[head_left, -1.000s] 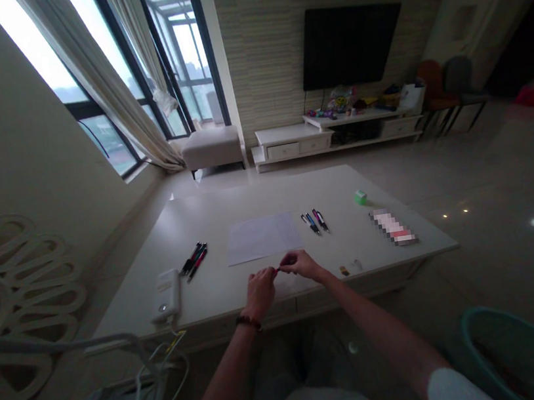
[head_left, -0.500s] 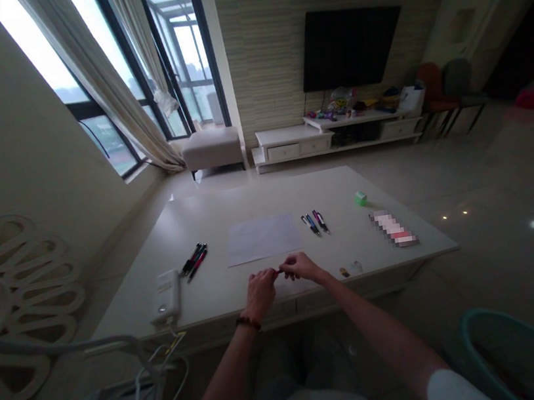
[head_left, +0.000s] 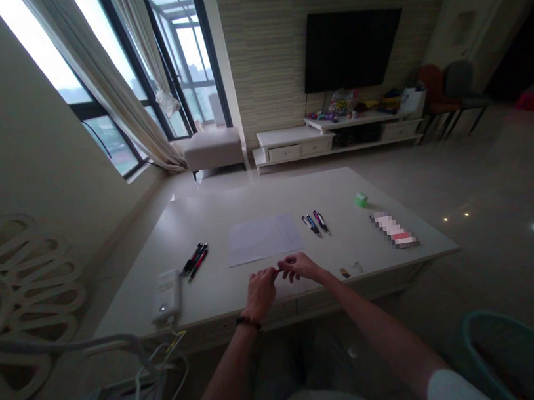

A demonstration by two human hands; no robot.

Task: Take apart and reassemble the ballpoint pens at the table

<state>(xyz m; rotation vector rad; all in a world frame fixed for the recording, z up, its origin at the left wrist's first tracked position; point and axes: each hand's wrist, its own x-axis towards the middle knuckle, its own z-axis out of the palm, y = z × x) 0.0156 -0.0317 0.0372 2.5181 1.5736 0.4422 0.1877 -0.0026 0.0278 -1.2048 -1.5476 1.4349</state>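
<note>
Over the near edge of the white table (head_left: 190, 219), my left hand (head_left: 261, 289) and my right hand (head_left: 299, 267) meet at their fingertips. Both are closed in a pinch on a small, thin, dark reddish piece (head_left: 277, 270), mostly hidden by the fingers; its kind is too small to tell. A sheet of white paper (head_left: 263, 239) lies flat just beyond my hands. Several pens (head_left: 197, 261) lie together left of the paper, and more pens (head_left: 315, 224) lie in a row on its right.
A white power strip (head_left: 168, 293) with cables sits at the table's left front. Right of my hands lie a small yellow-and-dark item (head_left: 344, 272) and a clear scrap (head_left: 357, 267). Farther right are a green cube-like object (head_left: 361, 200) and a blurred-out flat item (head_left: 394, 230). A teal bin (head_left: 471, 350) stands lower right.
The view has shifted very slightly. My hands keep nearly the same pose, with the right fingers spread a little more and less of the reddish piece showing.
</note>
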